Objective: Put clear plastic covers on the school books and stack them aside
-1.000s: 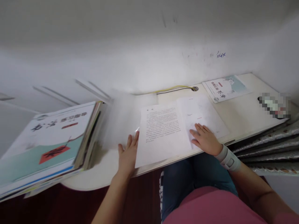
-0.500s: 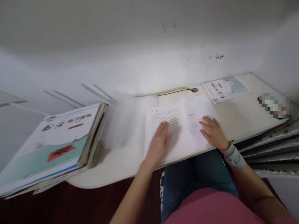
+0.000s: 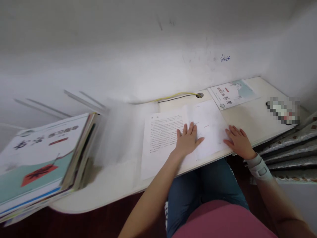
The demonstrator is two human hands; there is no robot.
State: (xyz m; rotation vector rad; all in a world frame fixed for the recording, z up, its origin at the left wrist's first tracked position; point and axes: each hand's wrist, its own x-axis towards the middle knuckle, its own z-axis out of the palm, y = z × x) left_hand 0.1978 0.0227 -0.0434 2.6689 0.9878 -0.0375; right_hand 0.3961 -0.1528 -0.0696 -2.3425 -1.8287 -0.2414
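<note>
Two white sheets lie side by side on the white desk point(image 3: 247, 122) in front of me. The left printed sheet point(image 3: 160, 138) carries dense text. The right sheet point(image 3: 210, 129) is almost blank. My left hand point(image 3: 188, 140) lies flat with fingers spread over the seam where the two sheets meet. My right hand point(image 3: 239, 142) rests open and flat on the right edge of the right sheet, near the desk's front edge. A white band is on my right wrist.
A tall stack of books point(image 3: 42, 162) fills the desk's left end. A thin booklet point(image 3: 231, 93) lies at the back right. A yellow cable point(image 3: 175, 96) runs into a desk hole along the wall. Silvery padded material point(image 3: 292, 148) lies at the right.
My left hand has crossed from the left edge of the printed sheet to the middle of the papers. My right hand slid right to the blank sheet's edge. The view shifted slightly.
</note>
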